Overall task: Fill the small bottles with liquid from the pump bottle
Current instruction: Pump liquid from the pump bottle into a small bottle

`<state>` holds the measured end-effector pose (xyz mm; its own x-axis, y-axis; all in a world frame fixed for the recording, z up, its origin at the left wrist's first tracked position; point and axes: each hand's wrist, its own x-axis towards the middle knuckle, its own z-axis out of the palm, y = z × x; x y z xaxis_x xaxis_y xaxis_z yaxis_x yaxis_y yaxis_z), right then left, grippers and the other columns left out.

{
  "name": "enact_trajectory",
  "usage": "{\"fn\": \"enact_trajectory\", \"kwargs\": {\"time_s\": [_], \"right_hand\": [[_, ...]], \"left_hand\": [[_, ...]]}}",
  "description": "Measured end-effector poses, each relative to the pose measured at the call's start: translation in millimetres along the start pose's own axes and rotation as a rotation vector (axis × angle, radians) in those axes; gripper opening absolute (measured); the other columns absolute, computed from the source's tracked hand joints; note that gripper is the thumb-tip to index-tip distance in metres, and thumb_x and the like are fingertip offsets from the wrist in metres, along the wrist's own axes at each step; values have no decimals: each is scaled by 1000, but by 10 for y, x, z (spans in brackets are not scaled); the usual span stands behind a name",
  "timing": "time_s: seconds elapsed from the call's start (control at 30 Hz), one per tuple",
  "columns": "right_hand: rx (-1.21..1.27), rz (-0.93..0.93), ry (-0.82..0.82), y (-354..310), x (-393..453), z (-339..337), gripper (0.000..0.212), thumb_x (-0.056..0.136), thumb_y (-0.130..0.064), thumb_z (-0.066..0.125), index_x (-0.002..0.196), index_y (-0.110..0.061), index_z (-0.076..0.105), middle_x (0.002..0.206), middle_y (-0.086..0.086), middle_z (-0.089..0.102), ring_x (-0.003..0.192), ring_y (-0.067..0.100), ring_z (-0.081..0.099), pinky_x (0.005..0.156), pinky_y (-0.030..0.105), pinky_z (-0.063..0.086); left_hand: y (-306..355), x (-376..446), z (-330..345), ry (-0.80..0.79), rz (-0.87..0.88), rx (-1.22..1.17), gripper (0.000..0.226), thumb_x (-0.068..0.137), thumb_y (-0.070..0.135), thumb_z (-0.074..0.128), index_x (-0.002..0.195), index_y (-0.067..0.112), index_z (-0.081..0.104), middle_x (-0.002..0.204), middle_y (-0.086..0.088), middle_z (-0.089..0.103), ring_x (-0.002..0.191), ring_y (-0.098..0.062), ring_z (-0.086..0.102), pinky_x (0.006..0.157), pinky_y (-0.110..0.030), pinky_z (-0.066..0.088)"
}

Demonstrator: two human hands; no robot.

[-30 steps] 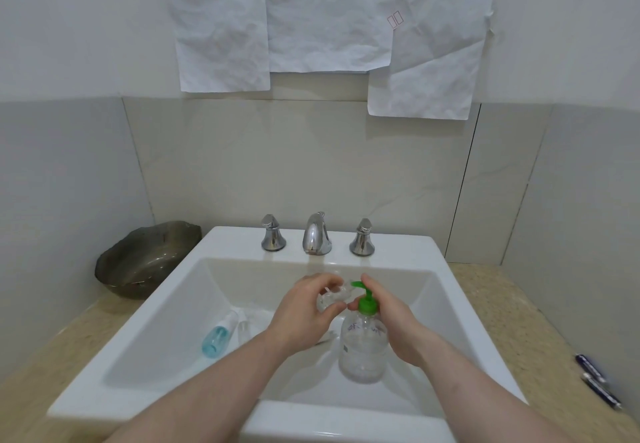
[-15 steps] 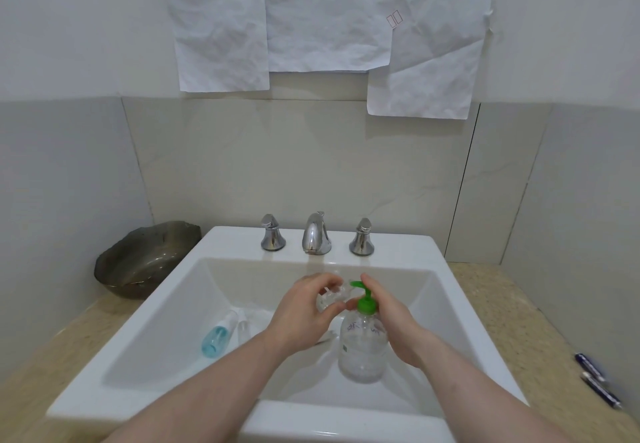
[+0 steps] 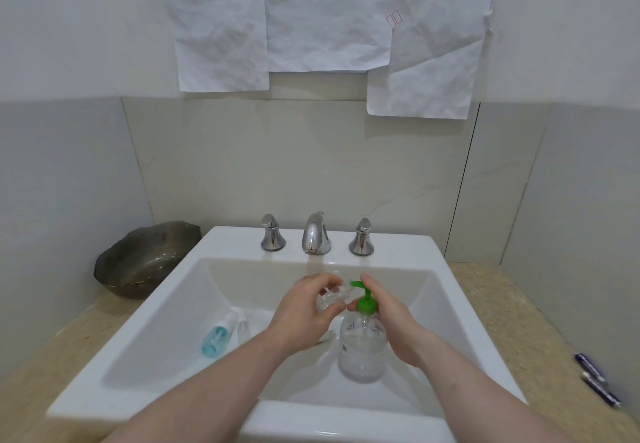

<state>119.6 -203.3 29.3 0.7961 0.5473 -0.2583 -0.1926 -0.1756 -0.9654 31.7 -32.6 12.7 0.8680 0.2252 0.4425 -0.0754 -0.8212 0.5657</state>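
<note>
At frame centre my left hand (image 3: 304, 307) grips the small bottle (image 3: 330, 298) under the nozzle while my right hand (image 3: 388, 311) curls over the pump bottle (image 3: 362, 345) (misaligned, liquid would spill into the sink (image 3: 446, 290)).

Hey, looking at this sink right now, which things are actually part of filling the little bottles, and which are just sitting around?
Part of the job:
pump bottle, under the right hand
small clear bottle, held at the nozzle by the left hand
blue bottle lying in the sink
second clear bottle beside it

Just lying about:
dark bowl
pens
faucet
wall papers
</note>
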Motion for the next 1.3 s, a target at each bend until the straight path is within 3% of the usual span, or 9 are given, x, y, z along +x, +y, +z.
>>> {"fn": "enact_trajectory", "kwargs": {"time_s": [0.07,0.2,0.37,0.57,0.63,0.9,1.07,1.17,1.3], "right_hand": [[6,30,0,-5,3,-19,47,97,-60,55,101,-19,78,107,7,79,113,19,67,94,30,43],[2,40,-16,30,53,-54,48,98,-56,56,109,-16,79,106,5,79,122,24,65,112,38,39],[-4,-2,-11,3,0,-2,44,97,-63,53,109,-29,79,103,5,79,113,18,67,108,36,39],[11,42,-11,-15,-3,-23,47,96,-60,56,90,-19,76,111,9,78,120,22,65,95,31,43],[8,54,-18,-4,29,-45,44,98,-56,55,87,-18,75,107,5,79,122,25,64,101,34,42],[4,4,-9,-12,-18,15,47,97,-64,52,110,-26,78,110,7,78,112,17,67,99,34,39],[32,35,-14,-29,-8,-17,44,99,-56,54,87,-19,74,108,11,78,100,18,65,88,31,42],[50,42,-17,-11,29,-30,42,100,-51,54,86,-17,75,101,6,77,98,20,65,90,33,44],[11,12,-10,9,21,-4,47,96,-60,55,99,-20,79,103,4,80,108,19,67,103,34,41]], "left_hand": [[5,-3,0,-5,6,2,31,91,39,69,121,36,62,107,26,61,104,4,53,83,-7,36],[5,-7,-2,-21,22,11,29,91,38,70,119,35,62,106,24,62,104,2,52,83,-8,36],[7,2,-11,0,5,-5,30,91,39,70,120,34,63,108,23,62,103,2,53,83,-10,38],[10,5,-4,-10,18,0,28,91,38,70,118,36,63,106,23,62,103,2,53,83,-10,37],[3,5,7,-16,28,4,28,90,39,70,117,36,63,106,23,62,103,2,53,83,-9,37],[16,1,-16,10,7,-2,30,91,39,70,120,34,63,107,23,63,102,2,53,83,-8,37],[7,6,-2,-2,17,6,30,90,39,70,119,36,63,107,23,63,102,2,53,86,-10,39],[-4,10,3,-13,28,9,29,90,39,70,117,36,62,106,23,63,102,1,53,89,-17,42],[10,4,-13,-2,16,7,30,90,38,71,119,35,63,107,23,62,102,3,52,84,-10,38]]}}
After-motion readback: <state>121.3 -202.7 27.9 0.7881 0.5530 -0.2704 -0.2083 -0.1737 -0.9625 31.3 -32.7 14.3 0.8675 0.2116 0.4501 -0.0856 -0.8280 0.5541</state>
